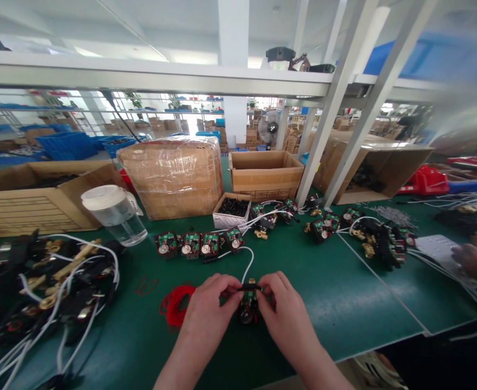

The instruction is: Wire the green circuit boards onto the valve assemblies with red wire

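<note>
My left hand (211,300) and my right hand (282,300) meet over a small circuit-board unit (247,314) near the table's front edge. Thumb and fingers of both hands pinch the ends of a short black bar-shaped piece (251,287), which lies across the unit's far side. Brass shows just behind the bar. A white cable (249,260) curves away from there toward the row of similar units (209,245). Left of my left hand lies a bundle of red wires (176,307), with several loose red strands (145,285) beside it.
Cabled brass-and-black units (47,281) are heaped at left, near a water jug (116,214). A white box of black parts (232,210), a wrapped carton (173,176) and an open carton (266,176) stand behind. Metal posts (323,119) rise at right, where another person's hand (476,260) shows.
</note>
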### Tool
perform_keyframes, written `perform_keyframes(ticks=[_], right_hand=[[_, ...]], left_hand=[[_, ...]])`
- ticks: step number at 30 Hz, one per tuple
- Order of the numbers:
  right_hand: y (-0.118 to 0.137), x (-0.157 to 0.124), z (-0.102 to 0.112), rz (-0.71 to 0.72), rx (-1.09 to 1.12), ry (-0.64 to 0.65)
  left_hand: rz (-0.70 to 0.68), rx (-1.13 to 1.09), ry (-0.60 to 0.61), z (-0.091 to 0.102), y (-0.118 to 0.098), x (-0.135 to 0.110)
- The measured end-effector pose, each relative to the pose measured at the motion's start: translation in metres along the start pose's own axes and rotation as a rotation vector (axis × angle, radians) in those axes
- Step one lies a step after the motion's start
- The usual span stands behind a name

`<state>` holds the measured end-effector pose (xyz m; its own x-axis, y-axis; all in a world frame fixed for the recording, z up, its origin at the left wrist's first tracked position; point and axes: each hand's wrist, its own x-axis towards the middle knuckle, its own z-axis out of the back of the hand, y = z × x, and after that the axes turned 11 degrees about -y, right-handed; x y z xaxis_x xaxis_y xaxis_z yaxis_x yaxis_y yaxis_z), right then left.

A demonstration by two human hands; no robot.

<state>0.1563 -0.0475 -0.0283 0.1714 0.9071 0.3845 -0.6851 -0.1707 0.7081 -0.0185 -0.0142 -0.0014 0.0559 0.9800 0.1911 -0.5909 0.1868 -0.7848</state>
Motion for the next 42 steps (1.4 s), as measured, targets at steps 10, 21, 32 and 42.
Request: perform_keyframes(ticks=[10, 21, 32, 42], right_hand=[[0.001, -0.002, -0.004, 0.012, -0.012, -0.007], [-0.004, 0.003, 0.0, -0.058, 0.152, 0.0], [0.004, 0.006, -0.002, -0.091, 0.169, 0.023], [0.003, 0.007, -0.007, -0.109, 0.211, -0.029]], left_hand=[[-0.077, 0.099, -0.036, -0.004, -0.001, -0.002], [-0.058, 0.117, -0.021, -0.002, -0.007, 0.0], [-0.031, 0.13, -0.017, -0.004, -0.009, 0.0], [0.036, 0.022, -0.015, -0.005, -0.003, 0.0]])
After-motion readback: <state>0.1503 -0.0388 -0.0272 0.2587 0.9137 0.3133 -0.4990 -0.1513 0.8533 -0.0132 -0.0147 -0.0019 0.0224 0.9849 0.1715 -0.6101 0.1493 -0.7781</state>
